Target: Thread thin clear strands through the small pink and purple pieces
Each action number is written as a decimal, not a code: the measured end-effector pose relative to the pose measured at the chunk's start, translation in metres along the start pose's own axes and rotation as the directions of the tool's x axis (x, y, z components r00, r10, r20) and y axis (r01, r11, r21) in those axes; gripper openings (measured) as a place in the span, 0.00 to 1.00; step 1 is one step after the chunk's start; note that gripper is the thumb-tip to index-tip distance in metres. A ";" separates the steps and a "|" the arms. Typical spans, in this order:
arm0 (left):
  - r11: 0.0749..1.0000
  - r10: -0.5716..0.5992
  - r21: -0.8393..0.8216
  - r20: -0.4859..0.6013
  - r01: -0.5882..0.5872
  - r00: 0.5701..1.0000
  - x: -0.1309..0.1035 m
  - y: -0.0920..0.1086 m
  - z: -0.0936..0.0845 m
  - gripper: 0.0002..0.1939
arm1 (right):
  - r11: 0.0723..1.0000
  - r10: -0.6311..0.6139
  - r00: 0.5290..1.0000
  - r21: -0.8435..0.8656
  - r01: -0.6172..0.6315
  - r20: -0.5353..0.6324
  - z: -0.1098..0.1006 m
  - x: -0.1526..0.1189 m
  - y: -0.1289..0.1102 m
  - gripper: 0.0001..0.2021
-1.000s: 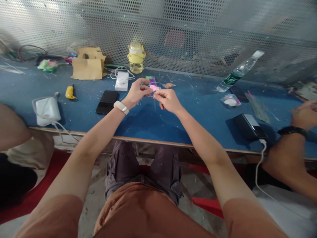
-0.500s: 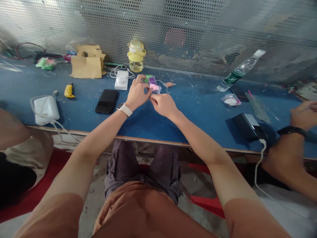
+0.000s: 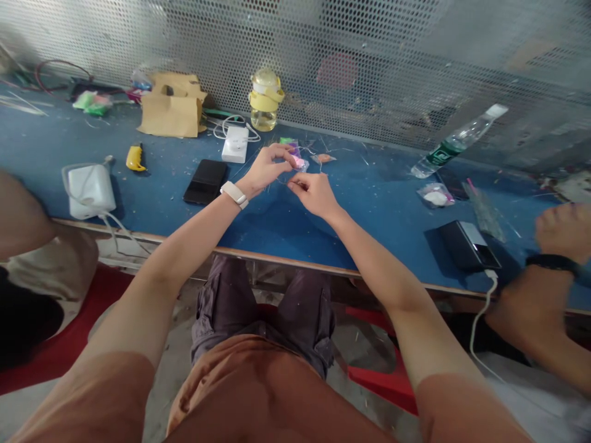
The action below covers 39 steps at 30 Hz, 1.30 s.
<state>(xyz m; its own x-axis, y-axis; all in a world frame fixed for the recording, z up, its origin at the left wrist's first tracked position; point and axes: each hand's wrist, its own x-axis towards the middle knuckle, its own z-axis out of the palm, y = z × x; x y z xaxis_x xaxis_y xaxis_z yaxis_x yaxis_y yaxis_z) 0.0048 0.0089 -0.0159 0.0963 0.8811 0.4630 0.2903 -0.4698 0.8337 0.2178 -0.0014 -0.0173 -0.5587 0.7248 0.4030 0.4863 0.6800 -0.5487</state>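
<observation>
Over the blue table, my left hand (image 3: 269,168) has its thumb and fingertips drawn together in a pinch, close to a small pink packet (image 3: 299,162). My right hand (image 3: 314,192) is just to its right and nearer to me, thumb and forefinger pressed together. A faint thin strand seems to show by the fingertips, but what either hand holds is too small to name. Behind the fingers lie a purple and green packet (image 3: 290,145) and a small orange packet (image 3: 324,158) among loose thin wires.
Left of my hands are a black phone (image 3: 205,181), a white charger (image 3: 235,145), a yellow cutter (image 3: 135,159) and a paper bag (image 3: 170,115). A yellow-lidded bottle (image 3: 265,104) stands behind. To the right are a tilted water bottle (image 3: 455,144), a power bank (image 3: 467,246) and a co-worker's hand (image 3: 563,231).
My hands have drawn slightly apart, leaving a small gap between the fingertips. The whole view has shifted a little. The co-worker's hand on the right has moved.
</observation>
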 end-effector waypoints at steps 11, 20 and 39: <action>0.972 0.174 0.179 -0.111 -0.153 0.979 -0.006 0.031 -0.005 0.05 | 0.901 0.169 0.979 0.384 -0.200 0.113 -0.002 0.004 0.006 0.21; 0.949 0.247 0.186 0.064 -0.255 0.967 -0.002 0.027 -0.017 0.17 | 0.993 -0.120 0.993 -0.020 0.120 0.007 -0.014 -0.002 0.006 0.17; 0.995 0.079 -0.066 -0.007 -0.079 0.997 0.005 0.011 -0.035 0.25 | 0.953 -0.236 0.970 -0.182 0.242 0.057 -0.025 -0.003 0.009 0.19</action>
<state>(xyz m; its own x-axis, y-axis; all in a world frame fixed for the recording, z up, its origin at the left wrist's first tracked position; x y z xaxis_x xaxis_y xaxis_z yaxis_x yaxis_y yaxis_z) -0.0251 0.0064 0.0065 0.1127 0.8408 0.5296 0.2182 -0.5409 0.8123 0.2404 0.0049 -0.0053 -0.6950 0.5365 0.4786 0.4505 0.8438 -0.2918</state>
